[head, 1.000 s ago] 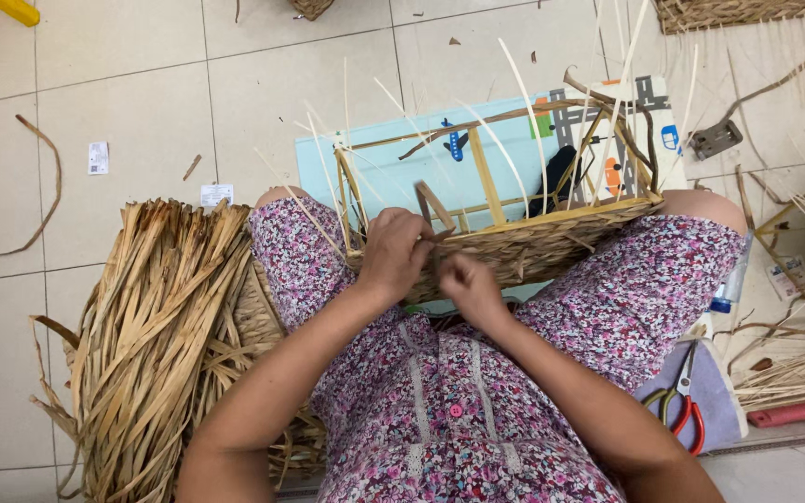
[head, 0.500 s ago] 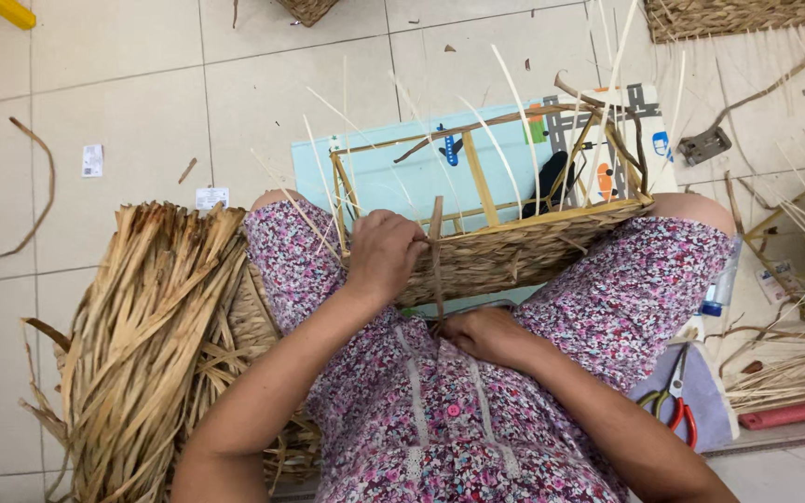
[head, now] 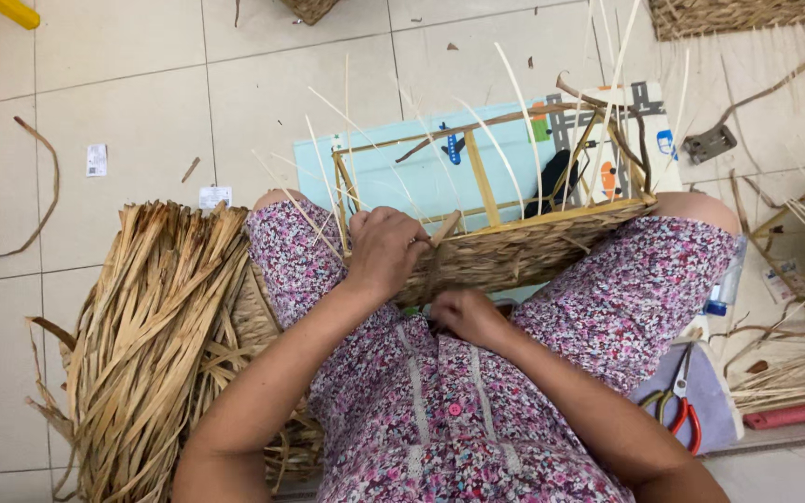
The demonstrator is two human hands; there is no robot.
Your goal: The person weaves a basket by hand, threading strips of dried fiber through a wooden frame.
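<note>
Head view, contents by descending size. Tiled floor [head: 142, 84]: pale, littered with fibre scraps. Bundle of dried leaf strips [head: 151, 326]: tan, heaped on the floor against the person's left thigh. Half-woven basket [head: 514, 247]: wooden frame with woven lower wall, resting across the lap, thin pale stakes rising from its rim. Light blue mat [head: 421, 177]: flat on the floor beneath the basket. Left hand [head: 386, 251]: curled closed over the basket's near rim, gripping a brown strand. Right hand [head: 466, 315]: fingers closed, low against the basket's near wall just above the lap; what it pinches is hidden. Scissors [head: 677, 405]: red and yellow handles, on grey cloth beside the right thigh.
</note>
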